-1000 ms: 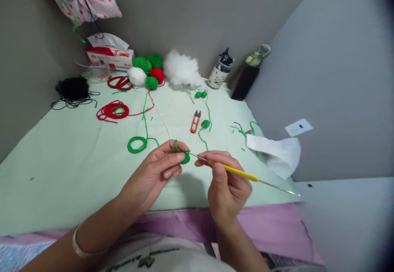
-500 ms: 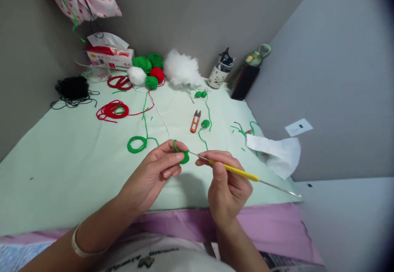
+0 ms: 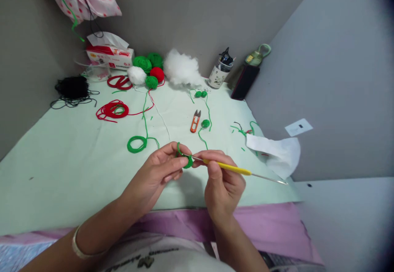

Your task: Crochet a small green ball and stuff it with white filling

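My left hand (image 3: pixel 164 167) pinches a small green crochet piece (image 3: pixel 188 163) between thumb and fingers, with green yarn looped over its index finger. In my right hand (image 3: pixel 224 179) is a crochet hook (image 3: pixel 227 167) with a yellow handle, held like a pen. Its thin metal tip lies across the top of the crochet piece, close to the yarn on the left index finger. The hook's other metal end points out to the right. A coil of green yarn (image 3: pixel 137 144) lies on the table beyond my left hand.
Orange thread snips (image 3: pixel 195 121) and a small green ball (image 3: pixel 205 123) lie ahead of my hands. Farther back are yarn balls (image 3: pixel 142 64), white stuffing (image 3: pixel 182 68), red scissors (image 3: pixel 120 82) and a pen jar (image 3: pixel 218 74). White paper (image 3: pixel 273 150) lies at the right.
My right hand has moved left with the hook, and its tip now reaches past the crochet piece's top edge. My left hand has shifted slightly right and down.
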A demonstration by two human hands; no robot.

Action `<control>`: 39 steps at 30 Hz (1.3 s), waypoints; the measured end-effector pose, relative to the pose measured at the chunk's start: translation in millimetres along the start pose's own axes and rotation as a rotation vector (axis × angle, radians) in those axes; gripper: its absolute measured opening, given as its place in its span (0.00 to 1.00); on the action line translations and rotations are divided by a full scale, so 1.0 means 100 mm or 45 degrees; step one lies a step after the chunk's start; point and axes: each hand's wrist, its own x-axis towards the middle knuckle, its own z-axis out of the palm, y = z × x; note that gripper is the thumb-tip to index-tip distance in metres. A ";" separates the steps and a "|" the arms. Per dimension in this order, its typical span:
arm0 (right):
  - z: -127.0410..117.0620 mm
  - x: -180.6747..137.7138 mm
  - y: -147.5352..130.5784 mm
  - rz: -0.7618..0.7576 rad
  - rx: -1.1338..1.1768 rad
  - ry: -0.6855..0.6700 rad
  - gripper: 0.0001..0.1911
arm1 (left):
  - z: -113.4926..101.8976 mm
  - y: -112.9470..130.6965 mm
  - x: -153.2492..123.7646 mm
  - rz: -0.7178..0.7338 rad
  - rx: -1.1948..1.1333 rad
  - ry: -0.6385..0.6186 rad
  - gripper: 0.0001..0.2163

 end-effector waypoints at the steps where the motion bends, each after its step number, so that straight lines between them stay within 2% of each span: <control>1: 0.00 0.00 0.01 0.020 0.001 0.002 0.09 | 0.01 0.00 0.00 0.000 0.007 -0.005 0.04; 11: -0.02 0.01 0.03 0.200 0.096 0.033 0.10 | 0.01 -0.02 0.00 0.010 0.037 -0.009 0.06; 18: -0.02 0.02 0.06 0.123 0.048 0.117 0.09 | -0.01 -0.02 0.01 0.025 0.066 0.023 0.07; 24: 0.00 0.04 0.03 -0.028 -0.069 0.126 0.09 | -0.02 -0.03 0.01 -0.006 0.016 0.012 0.08; 32: -0.08 0.05 -0.02 0.049 0.078 0.163 0.10 | -0.08 -0.02 0.02 -0.045 -0.118 -0.016 0.04; 39: -0.05 0.03 -0.03 0.060 0.142 0.070 0.10 | -0.05 -0.02 0.03 -0.032 -0.111 -0.014 0.03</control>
